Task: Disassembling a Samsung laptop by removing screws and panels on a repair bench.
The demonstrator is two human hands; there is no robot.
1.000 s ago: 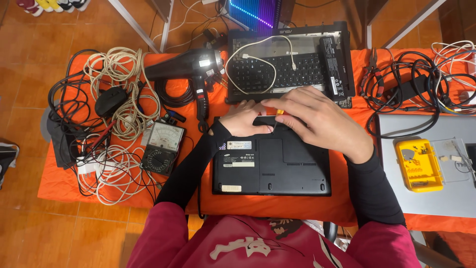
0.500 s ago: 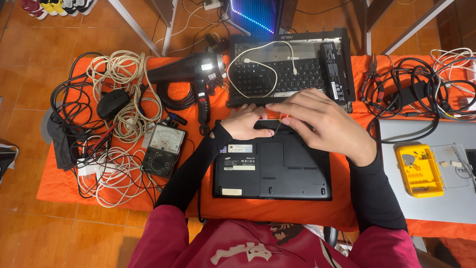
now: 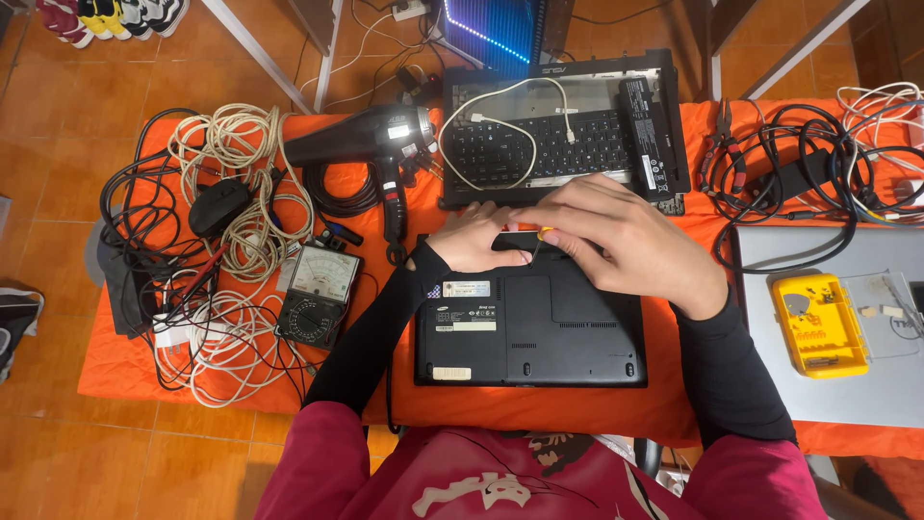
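- Right hand point(image 3: 626, 241): fingers curled together, pinching an orange screwdriver point(image 3: 541, 234) at the laptop's far edge.
- Left hand point(image 3: 476, 239): fingers flat, close together, pressing the upturned black laptop point(image 3: 529, 323) just beside the screwdriver.

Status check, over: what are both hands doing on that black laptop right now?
Left hand steadying the far edge of the upturned black laptop. Right hand pinching a small orange-tipped tool at that edge. Open keyboard chassis just behind; nothing blocking.
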